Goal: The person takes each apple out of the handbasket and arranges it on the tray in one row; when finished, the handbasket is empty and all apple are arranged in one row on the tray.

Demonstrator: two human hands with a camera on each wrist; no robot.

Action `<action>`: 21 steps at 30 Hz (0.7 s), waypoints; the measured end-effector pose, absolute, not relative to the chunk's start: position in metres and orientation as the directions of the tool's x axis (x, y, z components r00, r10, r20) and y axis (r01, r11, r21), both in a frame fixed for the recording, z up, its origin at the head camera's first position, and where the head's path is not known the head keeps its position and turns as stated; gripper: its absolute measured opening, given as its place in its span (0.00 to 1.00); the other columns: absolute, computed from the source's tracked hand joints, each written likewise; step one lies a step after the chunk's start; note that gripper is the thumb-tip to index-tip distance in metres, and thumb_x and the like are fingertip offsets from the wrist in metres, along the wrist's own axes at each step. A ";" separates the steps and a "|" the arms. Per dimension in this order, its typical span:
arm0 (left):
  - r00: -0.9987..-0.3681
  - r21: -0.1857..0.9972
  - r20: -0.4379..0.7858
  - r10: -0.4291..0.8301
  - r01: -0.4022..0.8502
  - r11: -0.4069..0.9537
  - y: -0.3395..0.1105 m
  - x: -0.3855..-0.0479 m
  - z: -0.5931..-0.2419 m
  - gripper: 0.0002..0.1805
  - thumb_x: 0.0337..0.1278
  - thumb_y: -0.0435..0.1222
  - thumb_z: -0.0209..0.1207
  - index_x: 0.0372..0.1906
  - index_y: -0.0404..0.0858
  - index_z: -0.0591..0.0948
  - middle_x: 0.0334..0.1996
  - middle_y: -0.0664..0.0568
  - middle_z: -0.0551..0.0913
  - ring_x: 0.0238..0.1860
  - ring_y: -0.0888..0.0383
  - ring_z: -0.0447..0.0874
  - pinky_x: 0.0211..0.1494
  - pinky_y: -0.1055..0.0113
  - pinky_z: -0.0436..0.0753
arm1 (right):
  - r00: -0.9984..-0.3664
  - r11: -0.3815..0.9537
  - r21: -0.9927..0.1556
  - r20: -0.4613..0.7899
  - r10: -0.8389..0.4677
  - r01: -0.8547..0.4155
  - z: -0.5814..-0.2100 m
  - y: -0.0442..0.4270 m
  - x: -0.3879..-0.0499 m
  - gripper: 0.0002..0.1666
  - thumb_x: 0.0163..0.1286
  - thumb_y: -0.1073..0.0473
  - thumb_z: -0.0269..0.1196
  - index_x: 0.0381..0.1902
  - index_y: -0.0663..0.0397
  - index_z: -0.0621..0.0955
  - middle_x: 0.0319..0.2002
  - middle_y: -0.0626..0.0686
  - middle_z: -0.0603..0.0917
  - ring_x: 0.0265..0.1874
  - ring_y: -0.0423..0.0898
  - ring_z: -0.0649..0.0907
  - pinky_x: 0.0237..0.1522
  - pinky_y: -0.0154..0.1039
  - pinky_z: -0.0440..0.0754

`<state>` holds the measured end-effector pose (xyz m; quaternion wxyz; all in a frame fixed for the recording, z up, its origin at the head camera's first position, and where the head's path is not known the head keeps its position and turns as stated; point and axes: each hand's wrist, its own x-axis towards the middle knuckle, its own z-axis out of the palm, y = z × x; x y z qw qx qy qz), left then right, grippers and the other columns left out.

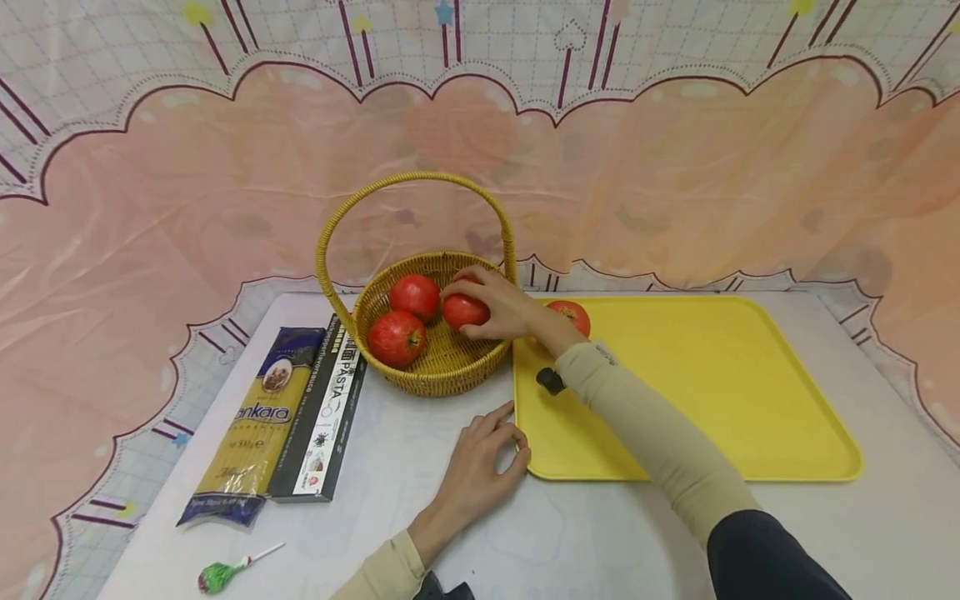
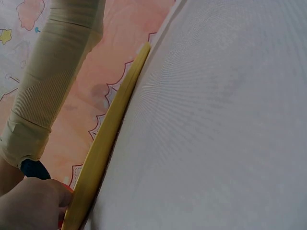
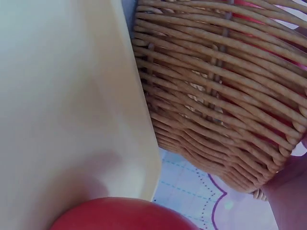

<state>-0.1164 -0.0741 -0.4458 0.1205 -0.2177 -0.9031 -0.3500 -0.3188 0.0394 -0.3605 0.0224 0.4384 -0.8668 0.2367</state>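
Note:
Inside the yellow wicker basket (image 1: 442, 383), the right hand (image 1: 498, 308) holds a red apple (image 1: 465, 310) from above, fingers and thumb around it. Two other red apples, one farther back (image 1: 415, 297) and one nearer (image 1: 397, 339), lie to its left. The left hand (image 1: 480, 467) rests with loosely bent fingers beside the yellow tray's left edge (image 1: 522, 442); the left wrist view shows this hand (image 2: 31, 203) close to the tray rim (image 2: 108, 139). The right wrist view shows the basket's woven side (image 3: 216, 91) and, at the bottom, a red apple (image 3: 124, 215) on the tray.
Another red apple (image 1: 572, 317) sits at the tray's back left corner, partly behind the right wrist. Left of the basket lie a pasta bag (image 1: 255, 425) and a black-and-white pasta box (image 1: 322, 425). A green-wrapped lollipop (image 1: 217, 577) lies at the front left.

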 end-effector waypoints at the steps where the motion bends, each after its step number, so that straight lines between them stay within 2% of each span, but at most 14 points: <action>1: -0.876 0.579 0.371 0.309 0.478 0.660 -0.074 -0.117 -0.446 0.02 0.54 0.41 0.61 0.29 0.51 0.79 0.61 0.50 0.75 0.51 0.57 0.76 0.46 0.62 0.70 | -0.614 0.500 -0.393 0.257 -0.746 -0.772 -0.360 0.040 -0.318 0.30 0.58 0.47 0.63 0.60 0.38 0.73 0.64 0.54 0.64 0.61 0.53 0.68 0.58 0.50 0.71; 11: -0.872 0.575 0.377 0.311 0.484 0.659 -0.073 -0.117 -0.447 0.02 0.54 0.41 0.61 0.29 0.51 0.79 0.61 0.50 0.75 0.51 0.57 0.76 0.46 0.63 0.70 | -0.618 0.481 -0.429 0.272 -0.738 -0.764 -0.358 0.050 -0.312 0.31 0.58 0.47 0.64 0.61 0.40 0.73 0.64 0.54 0.65 0.62 0.51 0.67 0.57 0.49 0.73; 21: -0.873 0.575 0.376 0.311 0.483 0.660 -0.075 -0.116 -0.445 0.03 0.54 0.41 0.61 0.29 0.51 0.79 0.61 0.50 0.76 0.52 0.56 0.76 0.46 0.62 0.70 | -0.652 0.511 -0.448 0.249 -0.717 -0.733 -0.345 0.062 -0.304 0.30 0.59 0.46 0.64 0.60 0.36 0.72 0.65 0.51 0.64 0.68 0.54 0.62 0.59 0.53 0.70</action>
